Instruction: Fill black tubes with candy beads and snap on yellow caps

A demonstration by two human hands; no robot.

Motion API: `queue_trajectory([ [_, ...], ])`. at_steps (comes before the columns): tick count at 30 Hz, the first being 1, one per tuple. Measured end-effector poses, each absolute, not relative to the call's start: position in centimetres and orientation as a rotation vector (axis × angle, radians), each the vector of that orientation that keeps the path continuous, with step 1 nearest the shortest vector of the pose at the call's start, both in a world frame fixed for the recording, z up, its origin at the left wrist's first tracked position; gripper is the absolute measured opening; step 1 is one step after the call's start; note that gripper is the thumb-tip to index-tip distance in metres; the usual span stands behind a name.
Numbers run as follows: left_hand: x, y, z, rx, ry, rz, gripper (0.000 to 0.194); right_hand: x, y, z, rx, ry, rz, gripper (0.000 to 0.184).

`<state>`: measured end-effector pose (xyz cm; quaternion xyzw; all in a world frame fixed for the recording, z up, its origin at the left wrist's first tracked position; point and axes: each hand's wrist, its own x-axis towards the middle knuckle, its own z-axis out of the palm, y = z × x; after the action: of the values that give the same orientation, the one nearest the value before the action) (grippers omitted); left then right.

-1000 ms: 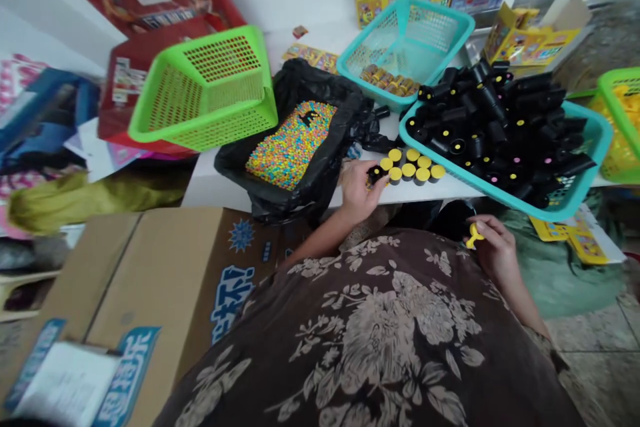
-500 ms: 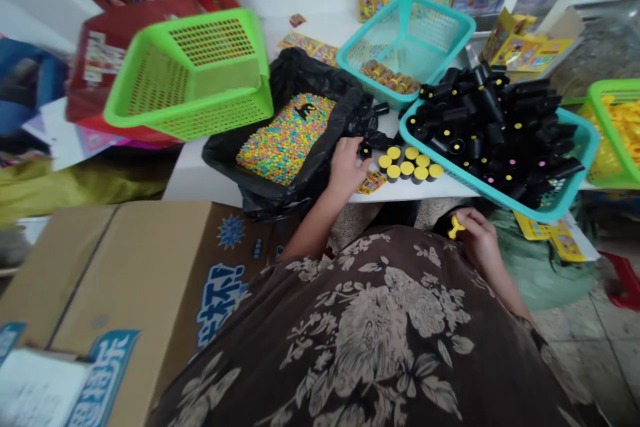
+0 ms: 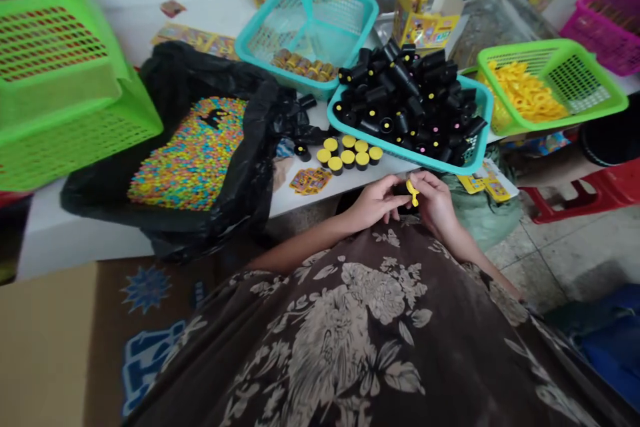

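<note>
Just in front of my body, my two hands meet at the table's front edge. My right hand [image 3: 434, 205] pinches a small yellow plastic piece [image 3: 413, 192] with a ring-like top. Beside it, my left hand [image 3: 373, 203] is closed on a small dark piece [image 3: 401, 189], mostly covered by the fingers, which meets the yellow piece. On the table beyond stand several short black caps with yellow tops [image 3: 348, 159]. Left of them is one black cap with a yellow dot [image 3: 301, 152], with small printed yellow cards [image 3: 310, 181] in front.
A black-bag-lined container [image 3: 257, 167] holds coloured candy beads [image 3: 195, 153]. A turquoise basket [image 3: 487, 121] is heaped with black tubes [image 3: 400, 100]; another turquoise basket [image 3: 245, 47] stands behind. Green baskets [image 3: 595, 113] flank the table. Another person's arm [image 3: 555, 170] reaches in at right.
My left hand has left the spot by the black caps and come over to my right hand. The yellow piece has stayed in my right hand. The view has turned right.
</note>
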<state>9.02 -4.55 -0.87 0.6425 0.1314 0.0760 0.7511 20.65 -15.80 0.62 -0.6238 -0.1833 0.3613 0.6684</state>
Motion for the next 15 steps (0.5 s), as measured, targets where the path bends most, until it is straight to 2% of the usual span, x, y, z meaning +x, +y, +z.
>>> queue_trajectory([
  [4, 9.6, -4.9, -1.4, 1.362, 0.329, 0.202, 0.033, 20.7, -16.3, -0.1, -1.409, -0.336, 0.734, 0.04],
  [10, 10.2, -5.4, -1.5, 1.295, 0.362, 0.195, 0.04, 20.8, -16.3, -0.9, -1.439, -0.323, 0.659, 0.043],
  [15, 9.9, -5.7, -0.7, 1.306, 0.429, 0.235, 0.05, 20.3, -16.3, -0.8, -1.465, -0.339, 0.877, 0.058],
])
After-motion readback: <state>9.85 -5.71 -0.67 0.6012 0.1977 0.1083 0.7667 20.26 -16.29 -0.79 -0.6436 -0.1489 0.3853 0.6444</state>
